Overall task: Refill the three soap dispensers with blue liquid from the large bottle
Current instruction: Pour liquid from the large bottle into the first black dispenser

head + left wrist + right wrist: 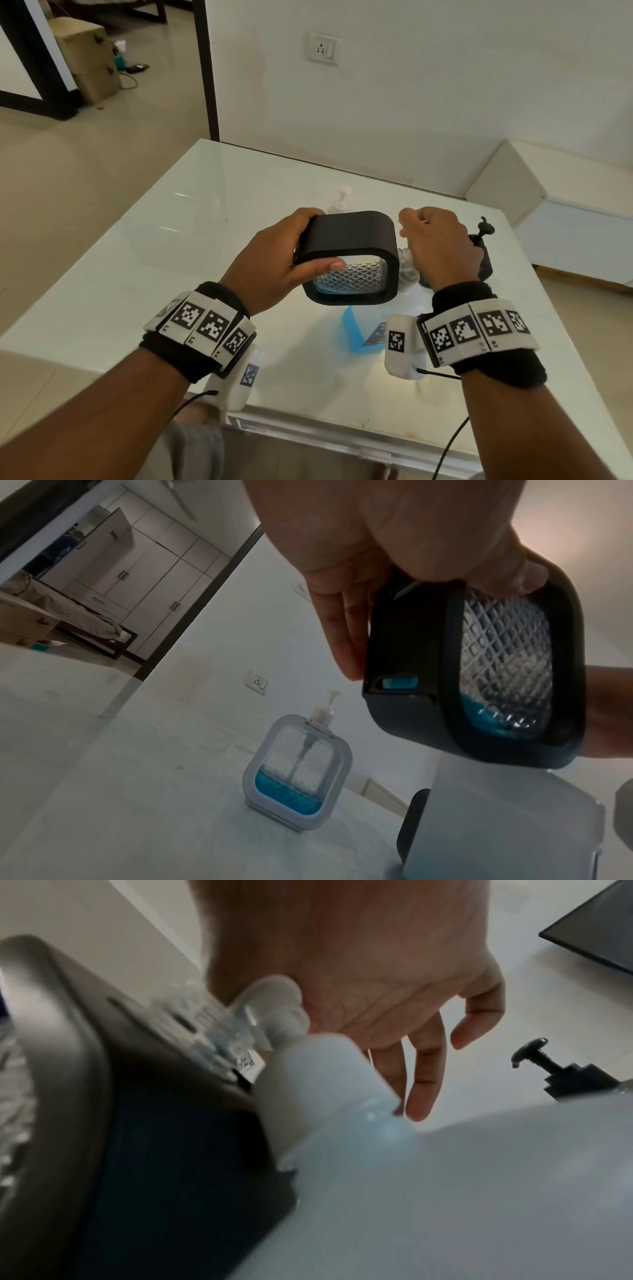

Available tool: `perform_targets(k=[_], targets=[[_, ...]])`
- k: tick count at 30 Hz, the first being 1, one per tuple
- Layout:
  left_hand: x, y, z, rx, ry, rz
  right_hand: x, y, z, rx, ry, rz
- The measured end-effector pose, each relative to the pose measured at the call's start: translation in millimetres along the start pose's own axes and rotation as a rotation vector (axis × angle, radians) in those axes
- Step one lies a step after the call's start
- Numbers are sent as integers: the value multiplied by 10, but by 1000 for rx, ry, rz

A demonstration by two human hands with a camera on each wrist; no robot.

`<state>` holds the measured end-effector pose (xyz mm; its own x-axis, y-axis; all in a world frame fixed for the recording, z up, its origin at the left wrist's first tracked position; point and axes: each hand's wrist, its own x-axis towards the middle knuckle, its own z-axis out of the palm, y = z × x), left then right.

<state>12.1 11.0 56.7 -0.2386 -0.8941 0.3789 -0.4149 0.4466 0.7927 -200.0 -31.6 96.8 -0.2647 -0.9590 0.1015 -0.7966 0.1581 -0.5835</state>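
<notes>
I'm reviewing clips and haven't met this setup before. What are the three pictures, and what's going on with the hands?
No machine here: a person wears three cameras, one on the head and one on each wrist, strapped on with patterned marker bands. The head view looks down at a white table. The left hand grips a black-framed soap dispenser, lifted and tilted, with a little blue liquid inside. The right hand pinches the pump top of the large bottle. A white-framed dispenser and a black pump dispenser stand on the table.
</notes>
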Motion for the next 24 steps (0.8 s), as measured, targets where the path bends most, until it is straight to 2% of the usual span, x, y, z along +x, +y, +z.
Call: perform_targets(k=[17, 24], targets=[[-8, 0, 2, -19, -9, -8, -76, -104, -54, 113, -167, 56], [4, -2, 9, -19, 5, 9, -102, -88, -48, 57, -136, 59]])
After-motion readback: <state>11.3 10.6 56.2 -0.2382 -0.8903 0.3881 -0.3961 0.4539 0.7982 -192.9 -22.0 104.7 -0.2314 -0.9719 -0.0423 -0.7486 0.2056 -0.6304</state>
